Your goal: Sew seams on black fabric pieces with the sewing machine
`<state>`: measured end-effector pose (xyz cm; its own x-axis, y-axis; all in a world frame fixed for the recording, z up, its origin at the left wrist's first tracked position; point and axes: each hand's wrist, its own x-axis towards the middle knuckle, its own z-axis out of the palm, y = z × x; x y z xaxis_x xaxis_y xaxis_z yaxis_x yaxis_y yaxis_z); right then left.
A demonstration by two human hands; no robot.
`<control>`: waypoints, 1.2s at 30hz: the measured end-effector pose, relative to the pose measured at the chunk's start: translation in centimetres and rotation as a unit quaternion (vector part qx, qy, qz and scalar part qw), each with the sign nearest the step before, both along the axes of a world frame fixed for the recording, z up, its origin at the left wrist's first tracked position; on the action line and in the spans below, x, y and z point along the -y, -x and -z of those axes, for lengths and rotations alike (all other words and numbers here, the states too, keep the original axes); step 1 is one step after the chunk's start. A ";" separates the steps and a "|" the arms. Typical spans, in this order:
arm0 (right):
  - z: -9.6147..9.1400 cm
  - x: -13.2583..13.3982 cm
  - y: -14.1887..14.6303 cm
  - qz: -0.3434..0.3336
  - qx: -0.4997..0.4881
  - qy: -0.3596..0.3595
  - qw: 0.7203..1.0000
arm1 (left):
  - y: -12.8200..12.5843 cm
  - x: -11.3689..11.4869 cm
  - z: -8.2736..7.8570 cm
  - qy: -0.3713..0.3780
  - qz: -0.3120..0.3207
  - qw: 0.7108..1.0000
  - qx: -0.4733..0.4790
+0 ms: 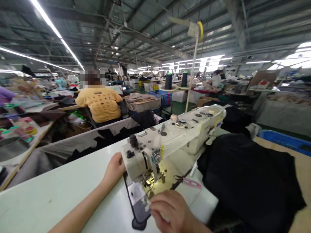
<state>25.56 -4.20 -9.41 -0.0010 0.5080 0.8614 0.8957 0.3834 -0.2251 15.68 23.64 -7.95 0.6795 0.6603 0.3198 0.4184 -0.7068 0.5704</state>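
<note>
A cream industrial sewing machine (170,136) stands on the pale table, its lamp lighting the needle area. My left hand (116,166) is at the left side of the machine head, its fingertips hidden behind the casing. In front of the needle, my right hand (170,208) is closed in a pinch low over the machine bed (142,208); whatever is between the fingertips is too small to make out. Pink-handled thread snips (188,182) lie on the bed to the right of the needle. Dark fabric (247,181) is heaped to the right of the machine.
Two dark thread cones (168,81) stand on a holder behind the machine. A grey cloth trough (73,139) with black pieces runs along the table's far side. Beyond it sits a person in a yellow shirt (98,103). A blue crate (286,139) is at the right.
</note>
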 end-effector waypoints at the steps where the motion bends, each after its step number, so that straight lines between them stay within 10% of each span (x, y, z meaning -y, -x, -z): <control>1: -0.5 1.3 -0.2 0.016 0.016 0.004 1.000 | 1.7 1.5 0.2 0.003 0.007 1.000 0.004; 9: -4.9 15.3 -11.0 0.333 -0.092 0.130 0.929 | 8.1 10.0 0.1 0.101 -0.084 0.990 0.055; 20: -3.5 16.7 -15.2 0.304 -0.293 0.228 0.877 | 7.9 15.2 -1.5 0.072 -0.142 0.986 0.055; 28: -4.4 18.2 -17.4 0.275 -0.436 0.143 0.845 | 2.2 26.2 -1.2 -0.010 0.177 0.983 0.050; 36: -10.7 19.8 -10.1 0.113 -0.281 0.200 0.932 | -6.6 30.5 -7.1 -0.051 0.345 0.919 0.181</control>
<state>35.65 -24.04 1.24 0.5387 0.7214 0.4351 0.6412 -0.0161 -0.7672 22.32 -6.91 -0.87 0.7623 0.0652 0.6439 -0.3545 -0.7903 0.4997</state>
